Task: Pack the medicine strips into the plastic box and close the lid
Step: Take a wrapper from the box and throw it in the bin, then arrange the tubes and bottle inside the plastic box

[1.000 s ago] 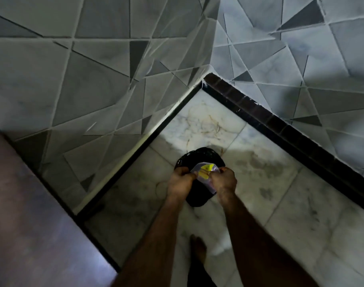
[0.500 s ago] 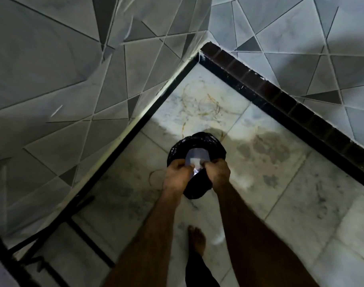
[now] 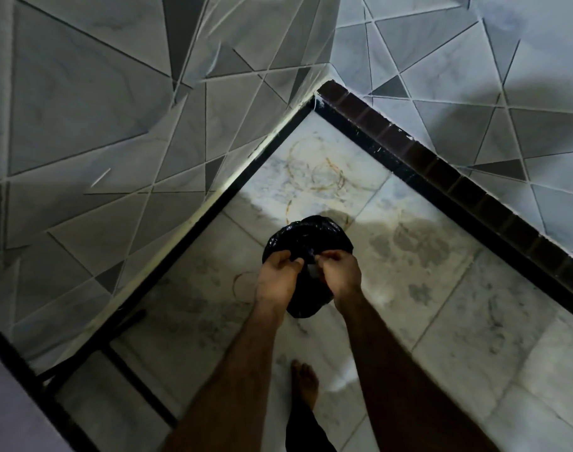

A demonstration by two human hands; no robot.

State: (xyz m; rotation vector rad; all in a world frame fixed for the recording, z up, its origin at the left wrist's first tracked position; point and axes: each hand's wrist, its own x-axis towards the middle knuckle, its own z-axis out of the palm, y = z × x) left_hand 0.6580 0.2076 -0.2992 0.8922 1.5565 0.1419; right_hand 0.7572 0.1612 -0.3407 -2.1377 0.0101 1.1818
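My left hand (image 3: 278,277) and my right hand (image 3: 340,272) are pinched close together over a black plastic bag (image 3: 308,234) that sits on the marble floor near the wall corner. Between the fingers shows only a small pale bit of a clear plastic pouch (image 3: 312,271); the rest of it is hidden by my hands and the bag's dark folds. Whether the fingers also grip the bag's rim I cannot tell. No medicine strips and no plastic box are in view.
Grey triangle-patterned tiled walls (image 3: 115,125) meet in a corner, with a dark skirting strip (image 3: 441,168) along the right wall. A black frame (image 3: 125,324) runs along the left. My bare foot (image 3: 306,383) stands on the stained marble floor (image 3: 441,288).
The clear pouch with a yellow item was held up above the bag; it has gone down into the bag's opening and is now almost hidden. The camera has tilted down.
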